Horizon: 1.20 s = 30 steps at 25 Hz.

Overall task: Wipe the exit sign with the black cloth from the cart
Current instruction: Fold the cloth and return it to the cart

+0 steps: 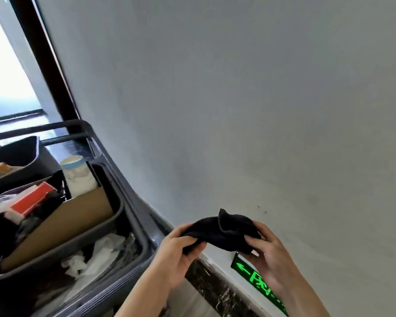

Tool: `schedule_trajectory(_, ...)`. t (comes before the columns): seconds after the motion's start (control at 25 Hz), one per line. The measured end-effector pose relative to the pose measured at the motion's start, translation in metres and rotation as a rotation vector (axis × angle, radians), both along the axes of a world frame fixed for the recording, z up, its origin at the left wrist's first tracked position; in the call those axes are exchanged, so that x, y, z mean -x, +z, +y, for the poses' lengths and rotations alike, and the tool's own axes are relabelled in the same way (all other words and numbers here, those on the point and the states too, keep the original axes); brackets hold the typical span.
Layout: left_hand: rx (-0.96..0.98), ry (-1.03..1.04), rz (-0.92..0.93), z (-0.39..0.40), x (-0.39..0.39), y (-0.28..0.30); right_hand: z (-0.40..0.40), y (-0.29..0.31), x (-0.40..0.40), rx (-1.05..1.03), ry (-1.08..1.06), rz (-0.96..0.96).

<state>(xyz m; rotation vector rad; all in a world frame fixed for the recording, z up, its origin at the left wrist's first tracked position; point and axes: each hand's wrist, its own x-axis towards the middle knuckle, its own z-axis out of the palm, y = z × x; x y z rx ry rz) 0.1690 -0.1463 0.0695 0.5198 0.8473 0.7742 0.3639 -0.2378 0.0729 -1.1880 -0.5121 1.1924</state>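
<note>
Gripping the black cloth (224,234) bunched between them, the left hand (176,255) and right hand (268,255) pinch its ends with curled fingers, just above the green exit sign (258,282) low on the wall (238,99), beside the cart (133,225).

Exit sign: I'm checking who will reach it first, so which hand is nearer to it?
Right. The right hand overlaps the exit sign low on the wall; the left hand holds the black cloth further left, toward the cart.
</note>
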Motion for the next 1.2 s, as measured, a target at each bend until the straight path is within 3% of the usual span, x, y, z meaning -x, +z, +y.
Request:
schedule_trajectory(0.12,0.005,0.163,-0.013,0.025,0.05,-0.004,0.059,-0.005,0.035,0.029,0.086,-0.009)
schedule_trajectory(0.28,-0.023,0.202,-0.051,0.054,0.104,-0.008,0.125,-0.009,0.079,0.025,0.165,-0.01)
schedule_trajectory(0.48,0.009,0.422,0.018,0.102,0.146,-0.031,0.205,-0.016,0.128,0.016,0.265,-0.109)
schedule_trajectory(0.8,0.135,0.634,0.063,0.14,0.157,-0.078,0.275,-0.063,0.159,0.072,0.274,-0.247)
schedule_trajectory(1.2,0.342,0.619,0.18,0.162,0.144,-0.107,0.299,-0.115,0.159,0.236,0.144,-0.23)
